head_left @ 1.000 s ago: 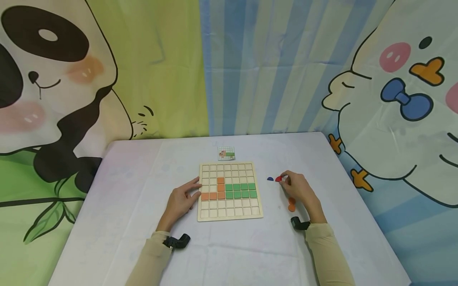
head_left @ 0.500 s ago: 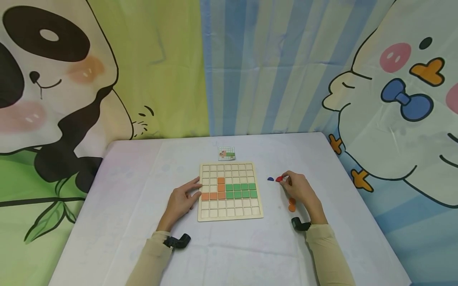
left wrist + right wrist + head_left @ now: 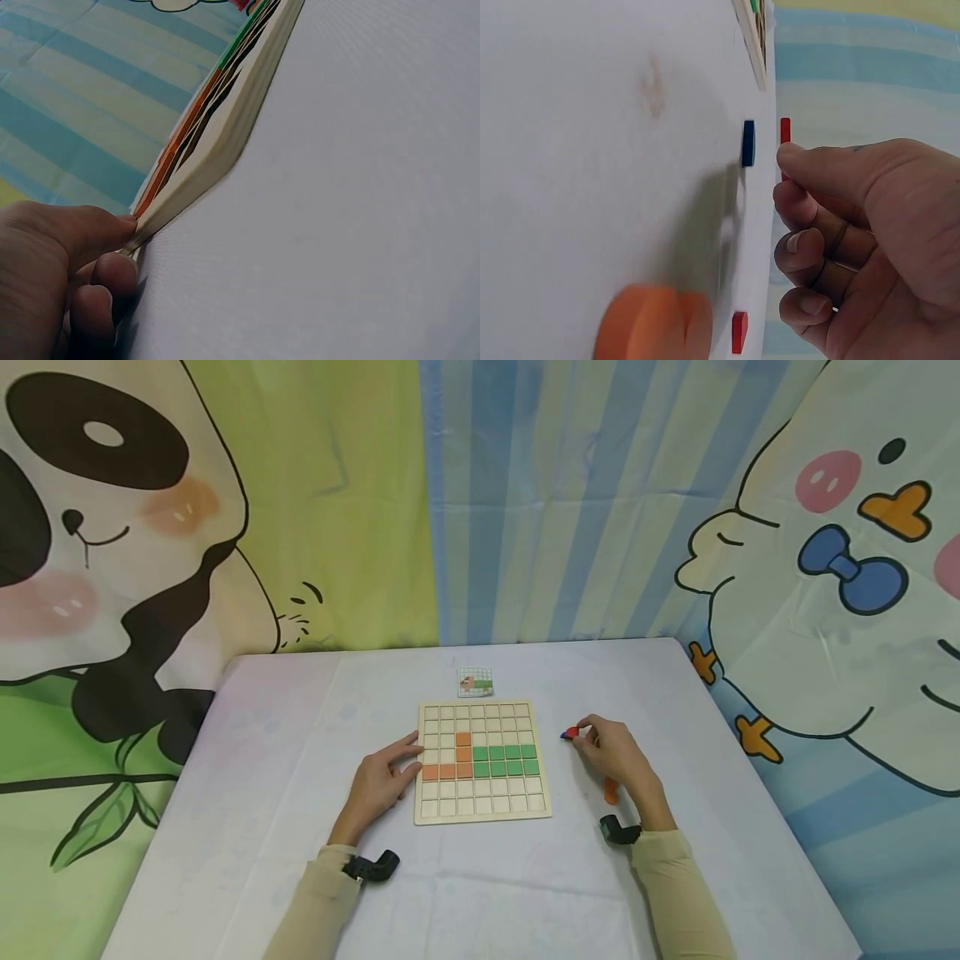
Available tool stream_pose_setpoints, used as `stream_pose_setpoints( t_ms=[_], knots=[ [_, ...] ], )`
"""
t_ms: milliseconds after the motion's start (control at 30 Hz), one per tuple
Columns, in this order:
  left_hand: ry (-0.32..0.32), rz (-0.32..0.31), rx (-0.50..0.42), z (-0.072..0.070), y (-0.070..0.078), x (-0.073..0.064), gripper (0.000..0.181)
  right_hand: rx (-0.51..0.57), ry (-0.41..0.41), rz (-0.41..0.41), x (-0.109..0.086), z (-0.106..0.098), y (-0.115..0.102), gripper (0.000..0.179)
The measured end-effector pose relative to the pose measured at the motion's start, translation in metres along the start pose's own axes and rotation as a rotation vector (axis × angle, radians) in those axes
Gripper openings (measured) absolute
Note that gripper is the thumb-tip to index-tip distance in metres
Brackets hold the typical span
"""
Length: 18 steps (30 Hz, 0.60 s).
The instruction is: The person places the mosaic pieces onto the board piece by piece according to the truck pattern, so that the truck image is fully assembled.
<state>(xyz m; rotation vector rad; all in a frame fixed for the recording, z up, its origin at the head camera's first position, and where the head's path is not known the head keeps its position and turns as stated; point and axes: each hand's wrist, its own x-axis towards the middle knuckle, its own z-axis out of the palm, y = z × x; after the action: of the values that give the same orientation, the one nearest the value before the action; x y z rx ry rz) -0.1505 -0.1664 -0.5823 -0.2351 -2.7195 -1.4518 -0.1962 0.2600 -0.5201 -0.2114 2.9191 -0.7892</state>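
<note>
A square wooden grid board (image 3: pixel 480 810) lies on the table with orange tiles (image 3: pixel 447 771) and green tiles (image 3: pixel 506 760) in some cells. My left hand (image 3: pixel 378 783) rests at its left edge, thumb and fingertips touching the rim. In the left wrist view, the thumb (image 3: pixel 105 227) meets the board's edge (image 3: pixel 202 169). To the board's right, my right hand (image 3: pixel 617 752) pinches a half-round red piece (image 3: pixel 785 129) between thumb and forefinger. Beside it, a half-round blue piece (image 3: pixel 748 143) is on the table, partly overlapped by the red one in the head view.
Orange round pieces (image 3: pixel 641 326) lie under the right wrist, and another red piece (image 3: pixel 739 332) shows near them in the right wrist view. Behind the board is a small printed grid card (image 3: pixel 475 682). Cartoon-printed curtains (image 3: pixel 525 527) hang beyond the table's back edge.
My right hand has moved slightly left, carrying the red piece over toward the blue one. The left hand and the board have stayed in place.
</note>
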Motion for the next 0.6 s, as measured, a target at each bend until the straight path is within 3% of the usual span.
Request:
stream_pose_setpoints(
  t_ms=[300,600],
  knots=[
    [0.002,-0.007,0.001,0.001,0.001,0.0,0.033,0.01,0.014,-0.083,0.004,0.004,-0.022,0.031],
    [-0.002,-0.016,-0.006,-0.001,0.003,-0.001,0.033,0.003,-0.003,-0.115,0.01,0.015,-0.04,0.03]
  ],
)
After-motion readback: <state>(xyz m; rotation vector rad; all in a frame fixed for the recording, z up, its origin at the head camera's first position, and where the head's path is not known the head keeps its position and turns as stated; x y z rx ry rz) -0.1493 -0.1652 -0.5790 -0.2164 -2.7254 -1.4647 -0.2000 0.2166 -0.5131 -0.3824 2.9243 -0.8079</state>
